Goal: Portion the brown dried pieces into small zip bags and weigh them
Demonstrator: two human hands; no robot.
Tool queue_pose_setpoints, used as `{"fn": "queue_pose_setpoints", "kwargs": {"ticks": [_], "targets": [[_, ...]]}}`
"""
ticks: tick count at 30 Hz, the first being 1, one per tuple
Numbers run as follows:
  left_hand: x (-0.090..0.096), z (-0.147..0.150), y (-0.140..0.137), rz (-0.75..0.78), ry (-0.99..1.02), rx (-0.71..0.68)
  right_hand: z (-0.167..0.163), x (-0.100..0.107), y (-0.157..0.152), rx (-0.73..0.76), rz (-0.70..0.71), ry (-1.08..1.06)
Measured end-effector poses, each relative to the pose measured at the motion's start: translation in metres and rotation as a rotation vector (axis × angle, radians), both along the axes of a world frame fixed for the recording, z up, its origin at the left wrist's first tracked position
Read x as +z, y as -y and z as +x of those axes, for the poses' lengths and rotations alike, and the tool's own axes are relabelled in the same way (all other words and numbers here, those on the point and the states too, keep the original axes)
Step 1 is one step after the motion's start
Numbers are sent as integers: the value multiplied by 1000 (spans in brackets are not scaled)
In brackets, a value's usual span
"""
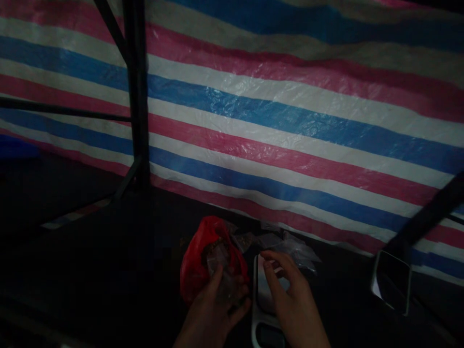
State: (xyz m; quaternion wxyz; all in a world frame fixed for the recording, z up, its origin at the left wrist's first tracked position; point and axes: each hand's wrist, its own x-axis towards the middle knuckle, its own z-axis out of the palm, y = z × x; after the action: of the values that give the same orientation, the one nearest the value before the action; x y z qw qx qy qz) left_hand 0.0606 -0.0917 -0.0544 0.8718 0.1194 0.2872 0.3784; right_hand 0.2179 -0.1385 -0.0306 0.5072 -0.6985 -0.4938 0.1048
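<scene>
Clutching a small clear plastic packet (221, 275) beside the crumpled red plastic bag (194, 263), left hand (213, 314) grip clamped; right hand (290, 299) fingers spread apart over a white flat scale (263, 295).

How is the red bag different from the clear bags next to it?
The red bag is solid red; the clear bags are see-through and pale. The red bag stands bunched up and bulging; the clear bags lie flat and crumpled. The left hand grips at the red bag, while the right hand reaches near the clear bags. All are thin, crinkly plastic.
</scene>
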Motion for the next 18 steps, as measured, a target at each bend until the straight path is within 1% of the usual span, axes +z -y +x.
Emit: {"fn": "queue_pose_setpoints", "kwargs": {"ticks": [2,5,7,10,12,14,16,18], "targets": [[-3,1,-1,57,-56,24,-1,0,0,0,4,6],[-14,2,-4,158,-159,21,-5,0,-2,17,25,19],[-23,2,-6,245,-294,39,-9,1,-3,48,37,30],[-32,0,-5,398,-505,108,-18,5,-2,135,16,-3],[-35,-3,-2,516,-542,140,-25,10,-2,200,-21,-63],[-36,-5,0,636,-548,127,-33,13,-1,256,-57,-127],[-36,-6,1,723,-599,156,-39,16,-2,310,-89,-185],[-37,-7,0,777,-650,211,-44,18,-2,352,-123,-227]]}}
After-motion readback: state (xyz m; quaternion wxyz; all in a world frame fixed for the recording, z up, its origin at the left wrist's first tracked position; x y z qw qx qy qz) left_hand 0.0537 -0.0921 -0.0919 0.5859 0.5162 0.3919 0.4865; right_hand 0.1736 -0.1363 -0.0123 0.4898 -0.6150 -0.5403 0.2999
